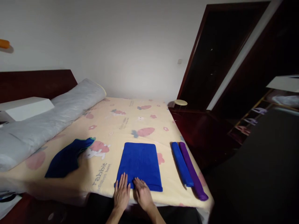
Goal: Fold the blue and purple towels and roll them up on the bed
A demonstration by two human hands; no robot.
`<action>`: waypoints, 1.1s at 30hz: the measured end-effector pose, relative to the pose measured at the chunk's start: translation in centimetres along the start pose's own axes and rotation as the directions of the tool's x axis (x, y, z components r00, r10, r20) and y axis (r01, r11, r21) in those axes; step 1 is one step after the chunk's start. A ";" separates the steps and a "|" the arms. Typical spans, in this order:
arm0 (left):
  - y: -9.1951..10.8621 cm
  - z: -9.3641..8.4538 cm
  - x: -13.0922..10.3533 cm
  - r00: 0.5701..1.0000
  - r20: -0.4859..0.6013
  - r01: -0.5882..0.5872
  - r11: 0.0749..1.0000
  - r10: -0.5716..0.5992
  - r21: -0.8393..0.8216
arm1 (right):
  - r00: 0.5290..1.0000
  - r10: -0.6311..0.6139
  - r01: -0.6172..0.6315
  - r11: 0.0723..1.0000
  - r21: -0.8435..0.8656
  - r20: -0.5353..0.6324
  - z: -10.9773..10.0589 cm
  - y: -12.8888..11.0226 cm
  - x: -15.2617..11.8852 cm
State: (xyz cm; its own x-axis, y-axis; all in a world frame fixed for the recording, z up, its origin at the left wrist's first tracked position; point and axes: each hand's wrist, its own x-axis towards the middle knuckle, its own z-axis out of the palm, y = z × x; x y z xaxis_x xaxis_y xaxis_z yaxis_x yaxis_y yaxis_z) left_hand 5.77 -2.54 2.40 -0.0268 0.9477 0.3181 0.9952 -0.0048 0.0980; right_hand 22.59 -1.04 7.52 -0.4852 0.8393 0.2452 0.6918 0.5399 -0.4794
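A blue towel lies spread as a flat rectangle near the front edge of the bed, with a narrow folded strip along its near edge. My left hand rests flat on its near left corner, fingers stretched and a little apart. Beside it, my right hand lies on the middle of the near edge with slightly bent fingers, its thumb hard to make out. To the right lie a rolled blue towel and a longer rolled purple towel, side by side. A crumpled dark blue cloth with green edging is at the left.
The bed wears a cream sheet printed with rabbits and carrots. A long grey bolster and a white box lie along the headboard. Beyond the right edge are a round stool and a shoe rack.
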 end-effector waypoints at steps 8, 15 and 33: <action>-0.4 -0.4 0.1 0.999 0.041 0.011 1.000 -0.011 -0.023 | 0.979 0.169 -0.180 0.979 -0.097 -0.109 0.0 2.4 0.2; 0.4 -1.1 0.1 0.998 0.049 0.047 0.998 -0.045 -0.036 | 0.911 0.330 -0.379 0.907 -0.182 -0.248 -1.8 7.6 -2.2; 2.6 -2.4 2.7 0.929 0.101 -0.324 0.916 0.355 -0.238 | 0.998 0.026 -0.033 0.994 0.104 0.064 0.0 -0.2 2.1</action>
State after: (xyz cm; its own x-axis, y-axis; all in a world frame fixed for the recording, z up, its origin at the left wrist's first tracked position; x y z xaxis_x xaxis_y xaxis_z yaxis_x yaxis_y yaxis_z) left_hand 8.10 -0.80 5.81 0.3382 0.9113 0.2348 0.8974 -0.3875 0.2111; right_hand 21.41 0.62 8.12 -0.5002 0.8474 0.1781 0.6482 0.5028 -0.5718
